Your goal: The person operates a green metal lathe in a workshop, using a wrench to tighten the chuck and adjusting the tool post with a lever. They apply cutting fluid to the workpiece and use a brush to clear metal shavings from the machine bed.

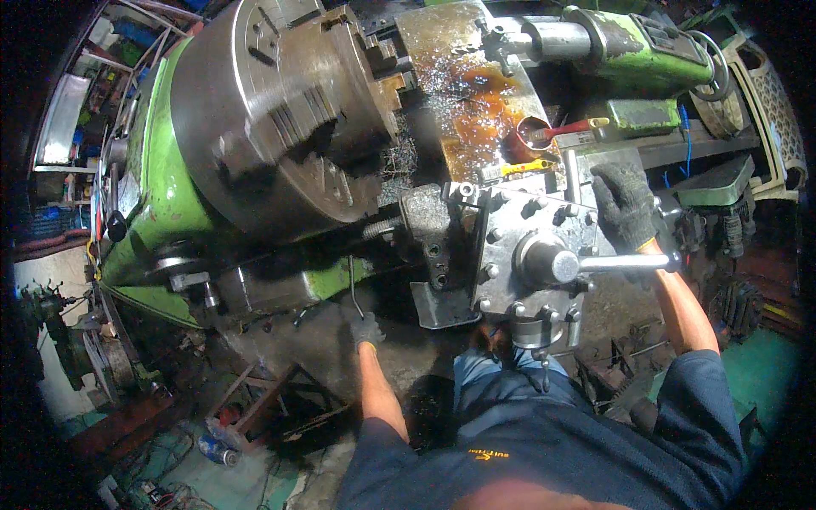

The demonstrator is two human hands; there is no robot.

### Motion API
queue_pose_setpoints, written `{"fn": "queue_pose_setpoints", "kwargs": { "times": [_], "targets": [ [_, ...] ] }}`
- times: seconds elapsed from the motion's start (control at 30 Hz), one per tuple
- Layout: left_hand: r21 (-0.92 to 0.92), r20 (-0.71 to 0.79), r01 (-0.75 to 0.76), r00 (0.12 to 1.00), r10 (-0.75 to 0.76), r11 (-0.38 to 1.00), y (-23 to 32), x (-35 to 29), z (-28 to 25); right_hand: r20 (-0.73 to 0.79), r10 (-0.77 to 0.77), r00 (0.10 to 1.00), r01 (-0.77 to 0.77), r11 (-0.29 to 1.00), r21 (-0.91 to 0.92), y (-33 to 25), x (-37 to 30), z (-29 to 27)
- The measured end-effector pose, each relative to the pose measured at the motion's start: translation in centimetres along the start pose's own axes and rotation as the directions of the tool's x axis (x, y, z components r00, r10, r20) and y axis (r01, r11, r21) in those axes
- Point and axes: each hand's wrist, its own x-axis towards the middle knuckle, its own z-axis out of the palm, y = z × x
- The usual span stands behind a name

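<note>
My left hand [365,331], in a dark grey glove, is closed round the lower end of a bent metal lever [353,285] below the lathe's chuck. In a matching glove, my right hand [625,200] lies on the slide to the right of the tool post, its fingers loosely bent and apart, with no held thing showing. The square tool post [510,242] has bolts round its edges and a long clamping handle [625,263] that reaches over my right wrist. A dark tool holder [429,238] juts from its left side toward the chuck.
A large steel chuck [280,110], partly blurred, fills the upper left. Metal chips and brown oil cover a curved plate [467,85], where a red cup with a brush [537,133] and a yellow tool [514,169] rest. The green tailstock [637,55] stands far right. Metal frames [272,399] lie below left.
</note>
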Motion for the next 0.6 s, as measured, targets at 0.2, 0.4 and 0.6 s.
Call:
{"fn": "queue_pose_setpoints", "kwargs": {
  "times": [0.2,0.4,0.6],
  "targets": [
    [0.087,-0.014,-0.082,0.996,0.083,0.993,-1.2,2.4,-0.8,-0.012,0.029,1.0,-0.029,1.0,0.004,0.1,-0.1,0.2],
    [-0.039,0.07,0.072,0.995,-0.069,0.997,-1.3,3.4,-1.8,0.0,0.037,0.999,-0.036,0.999,0.028,0.3,0.0,0.0],
    [0.034,-0.033,-0.019,0.999,0.02,0.999,2.2,-3.1,0.9,-0.004,0.033,0.999,-0.033,0.999,0.009,-0.1,0.1,0.0]
  ]
}}
